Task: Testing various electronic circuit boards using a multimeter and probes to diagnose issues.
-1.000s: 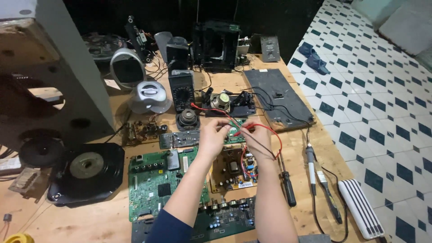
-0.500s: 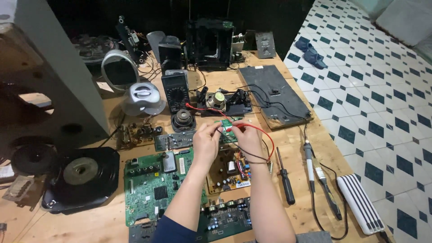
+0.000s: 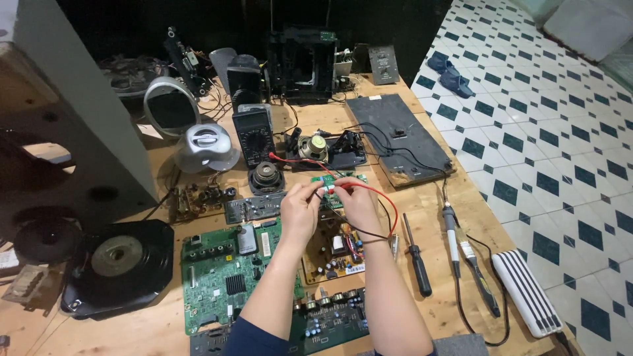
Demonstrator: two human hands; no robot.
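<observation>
Small green circuit board (image 3: 331,185), flat rectangle, mid-workbench (image 3: 455,277), just beyond both sets of fingertips. Left hand (image 3: 300,209) and right hand (image 3: 353,200) each pinch a probe tip over it; red lead (image 3: 376,194) loops right. Bench is pale wood, cluttered; blue-white tiled floor (image 3: 554,151) along its right edge.

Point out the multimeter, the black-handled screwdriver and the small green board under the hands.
multimeter (image 3: 254,134), head view, on its dial.
black-handled screwdriver (image 3: 420,277), head view, on its handle.
small green board (image 3: 338,192), head view, on its visible edge.
</observation>
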